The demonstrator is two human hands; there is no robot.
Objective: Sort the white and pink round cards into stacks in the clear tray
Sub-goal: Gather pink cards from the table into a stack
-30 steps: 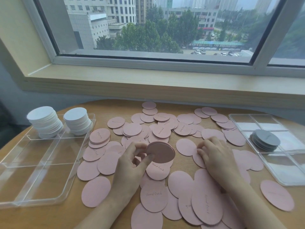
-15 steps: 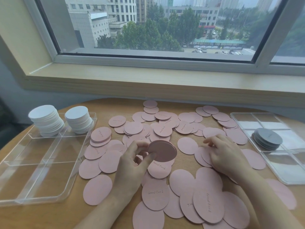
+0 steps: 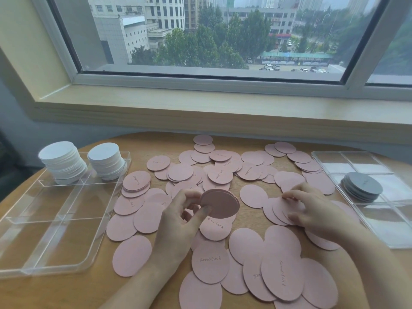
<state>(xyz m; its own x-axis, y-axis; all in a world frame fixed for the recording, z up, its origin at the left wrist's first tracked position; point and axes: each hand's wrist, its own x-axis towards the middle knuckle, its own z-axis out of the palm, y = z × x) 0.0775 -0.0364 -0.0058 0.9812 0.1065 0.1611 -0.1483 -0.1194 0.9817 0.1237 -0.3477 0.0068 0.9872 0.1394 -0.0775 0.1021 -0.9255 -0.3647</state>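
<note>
The left hand (image 3: 178, 221) holds a small stack of pink cards (image 3: 220, 203) lifted off the round wooden table (image 3: 156, 143), thumb and curled fingers pinching its near edge so the matte discs fan slightly at the rim. The right hand (image 3: 312, 210) lies to the right of that stack, fingers bent down onto loose pink cards (image 3: 278, 210) on the table; whether it has pinched one up or only presses on them cannot be told.

More pink paper circles (image 3: 223, 172) are strewn overlapping across the wood beyond and in front of the held stack, some bearing thin handwritten script. Well left of the held stack sits the clear tray (image 3: 29, 248), hard glossy plastic with rounded corners and thin dividers. Its two far compartments each hold a thick pile of plain white cards (image 3: 61, 162), (image 3: 107, 160), both leaning a little. Its near compartments show only the wood through the plastic.

Far right of the held stack lies a second clear tray (image 3: 379, 235) with a low pile of grey round cards (image 3: 362, 186) in it
</note>
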